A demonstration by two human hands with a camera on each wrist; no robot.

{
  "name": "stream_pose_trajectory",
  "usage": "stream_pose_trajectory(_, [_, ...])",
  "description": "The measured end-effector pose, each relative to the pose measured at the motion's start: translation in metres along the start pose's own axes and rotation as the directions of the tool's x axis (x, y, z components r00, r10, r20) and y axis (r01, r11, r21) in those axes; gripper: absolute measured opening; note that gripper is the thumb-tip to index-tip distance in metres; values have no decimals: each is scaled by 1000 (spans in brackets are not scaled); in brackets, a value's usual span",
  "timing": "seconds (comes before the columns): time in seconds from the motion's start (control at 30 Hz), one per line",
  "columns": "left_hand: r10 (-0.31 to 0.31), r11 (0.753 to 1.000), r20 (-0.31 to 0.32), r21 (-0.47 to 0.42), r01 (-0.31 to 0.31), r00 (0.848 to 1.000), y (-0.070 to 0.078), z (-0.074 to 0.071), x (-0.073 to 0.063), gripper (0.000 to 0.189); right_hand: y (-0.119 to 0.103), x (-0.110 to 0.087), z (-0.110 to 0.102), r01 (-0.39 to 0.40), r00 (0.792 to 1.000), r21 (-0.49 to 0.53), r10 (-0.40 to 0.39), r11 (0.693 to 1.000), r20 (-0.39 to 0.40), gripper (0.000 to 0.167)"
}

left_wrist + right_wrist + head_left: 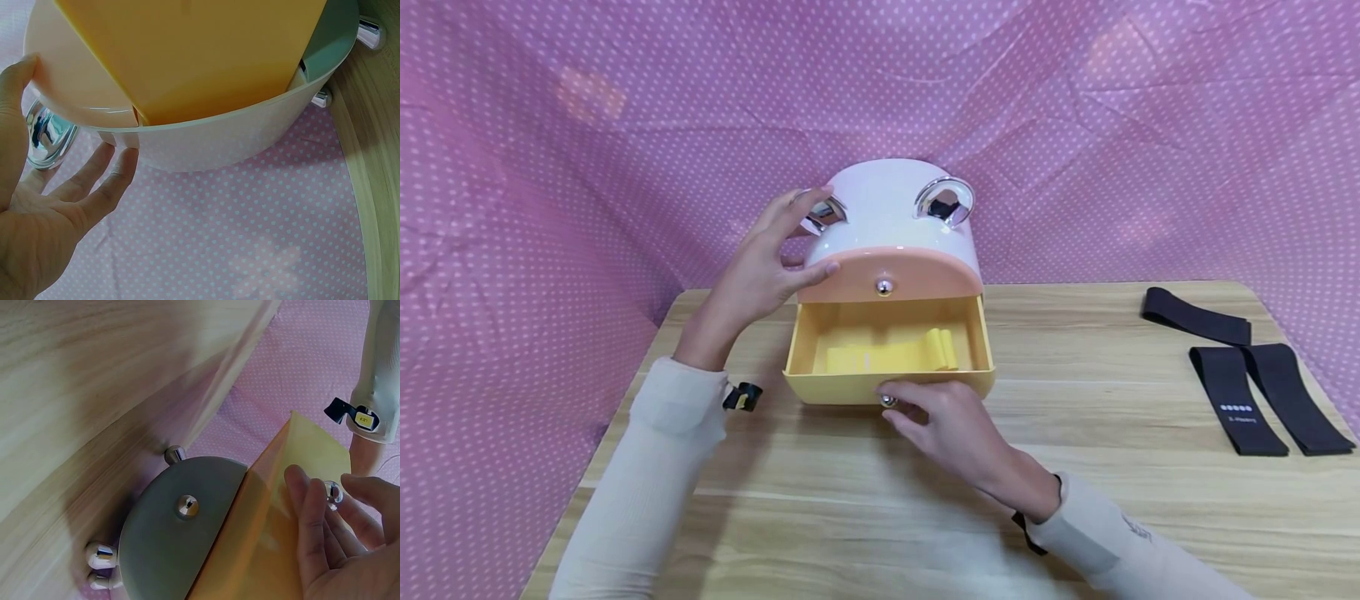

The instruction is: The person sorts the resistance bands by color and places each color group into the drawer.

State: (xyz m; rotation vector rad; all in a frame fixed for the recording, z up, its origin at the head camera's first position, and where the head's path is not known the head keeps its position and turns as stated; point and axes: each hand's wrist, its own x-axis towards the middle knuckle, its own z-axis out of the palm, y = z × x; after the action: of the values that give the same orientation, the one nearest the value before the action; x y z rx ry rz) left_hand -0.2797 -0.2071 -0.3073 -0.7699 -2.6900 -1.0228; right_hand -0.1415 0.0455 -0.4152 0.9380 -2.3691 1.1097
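A white rounded drawer box [891, 204] with silver ears stands at the table's back. Its peach top drawer [850, 286] is closed, while the yellow drawer [820, 389] below is pulled out. In that drawer lies a folded yellow band [887, 357]. My left hand [752, 271] holds the box's left side, thumb on the peach front and fingers along the side wall by the ear. With thumb and forefinger my right hand [955, 425] pinches the yellow drawer's silver knob [334, 494]. The right wrist view also shows the green bottom drawer [169, 544], closed.
Several black fabric bands lie at the table's right side, one of them [1195, 317] behind the printed band [1236, 400]. A pink dotted cloth [1060, 142] hangs behind and beside the wooden table [850, 517].
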Motion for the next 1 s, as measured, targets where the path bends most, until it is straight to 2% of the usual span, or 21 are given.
stream_pose_trajectory(0.33, [-7,1000,-2,6,7,1000,0,-1,0,89,5,9,1,-19,1000,29,20,999,-21,15])
stream_pose_trajectory(0.7, [-37,999,5,27,37,999,1,-1,1,88,23,36,2,-68,997,-2,68,998,-24,14])
stream_pose_trajectory(1.0, [-23,999,3,46,23,1000,1,-2,0,88,40,55,1,-116,993,9,116,993,-5,16])
